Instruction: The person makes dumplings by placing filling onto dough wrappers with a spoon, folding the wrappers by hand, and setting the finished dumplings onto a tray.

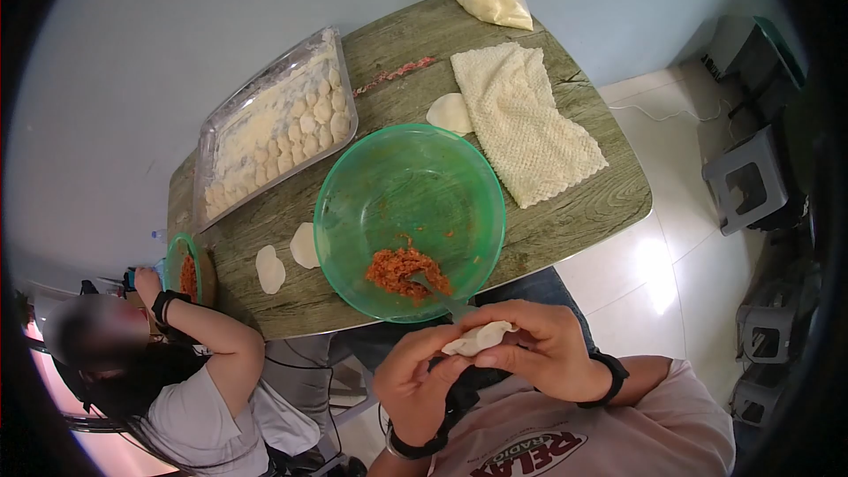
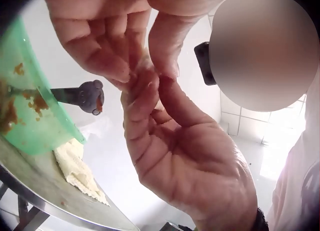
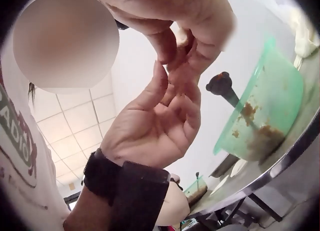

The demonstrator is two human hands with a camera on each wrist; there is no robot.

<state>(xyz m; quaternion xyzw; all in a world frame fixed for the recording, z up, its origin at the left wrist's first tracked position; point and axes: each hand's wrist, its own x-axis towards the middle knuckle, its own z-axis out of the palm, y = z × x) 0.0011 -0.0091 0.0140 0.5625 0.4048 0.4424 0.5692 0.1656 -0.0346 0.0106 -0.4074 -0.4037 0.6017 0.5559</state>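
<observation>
In the head view a pale, folded dumpling [image 1: 480, 338] is held close in front of the person's chest, just beyond the near table edge. The left hand [image 1: 417, 382] pinches its left end between thumb and fingers. At the other end the right hand [image 1: 549, 346] pinches the edge with thumb and forefinger. Both wrist views show the fingertips of the two hands meeting, hiding most of the dumpling. Near them stands a green bowl [image 1: 409, 137] with reddish minced filling [image 1: 397, 269]; a grey-handled utensil [image 1: 452, 304] leans in it, handle over the rim.
A metal tray [image 1: 276, 64] holds floured dumplings. Round wrappers [image 1: 270, 269] lie beside the bowl, another wrapper [image 1: 450, 113] by a cream cloth [image 1: 530, 132]. A bag of flour-like powder [image 1: 493, 0] sits at the far edge. At left, another person [image 1: 208, 349] sits by a smaller bowl [image 1: 205, 278].
</observation>
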